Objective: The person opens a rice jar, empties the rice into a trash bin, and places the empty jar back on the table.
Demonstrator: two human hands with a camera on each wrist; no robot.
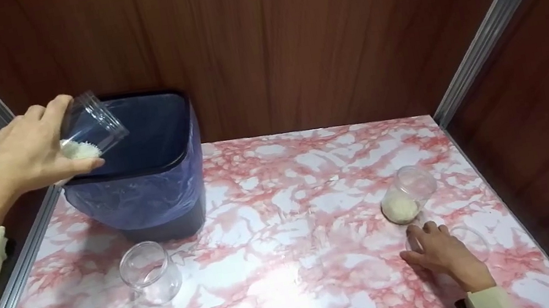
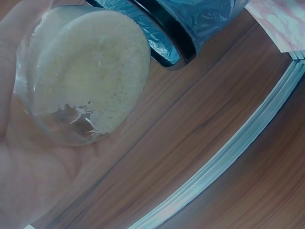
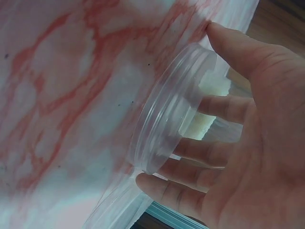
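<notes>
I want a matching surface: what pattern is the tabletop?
The tabletop is marbled pinkish-red and white, clearest in the head view.

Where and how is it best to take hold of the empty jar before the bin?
I would grip the clear jar around its round wall, coming from the near side: it appears upright, and the bin stands close behind.

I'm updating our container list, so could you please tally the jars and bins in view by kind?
Jars with pale contents: 2
Empty jar: 1
Lined bin: 1
Total: 4
</notes>
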